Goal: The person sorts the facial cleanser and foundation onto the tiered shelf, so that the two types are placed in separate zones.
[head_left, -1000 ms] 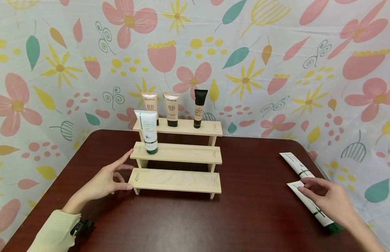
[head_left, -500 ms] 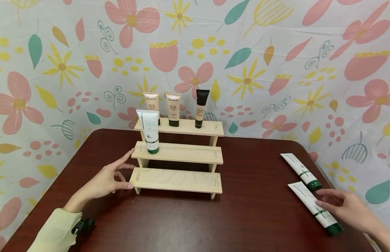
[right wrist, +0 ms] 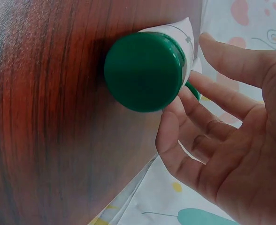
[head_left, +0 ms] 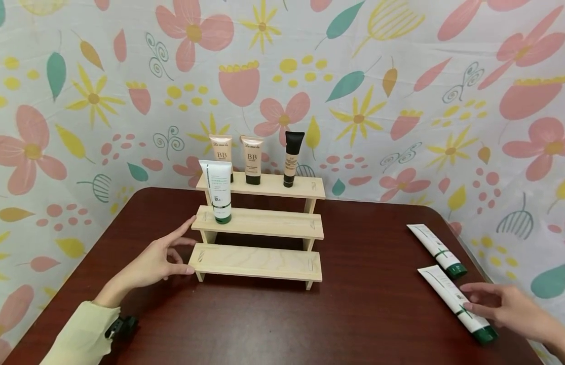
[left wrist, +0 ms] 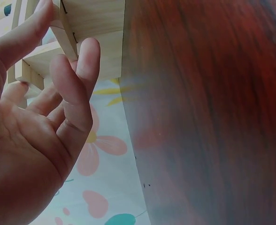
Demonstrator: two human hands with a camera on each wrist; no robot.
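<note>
In the head view my left hand (head_left: 152, 263) is at the left end of a three-step wooden stand (head_left: 259, 261), index finger stretched to the middle step and thumb at the lowest. The left wrist view shows its fingers (left wrist: 88, 61) loosely bent against the stand's side. At the far right my right hand (head_left: 503, 309) hovers around a white tube with a green cap (head_left: 455, 299) lying on the table. In the right wrist view the thumb stands apart from this tube's green cap (right wrist: 142, 72), and the other fingers curve beside it. A second such tube (head_left: 435, 248) lies just behind.
On the stand's top step, two beige BB cream tubes (head_left: 252, 159) and a slim black-capped tube (head_left: 292, 159) stand upright. Another white green-capped tube (head_left: 218, 192) stands at the left of the middle step. Behind the dark wooden table (head_left: 369, 284) hangs a floral cloth (head_left: 355, 76).
My right hand has moved from the near tube's upper part down and right toward its capped end, uncovering the second tube's green cap. The left hand stays at the stand.
</note>
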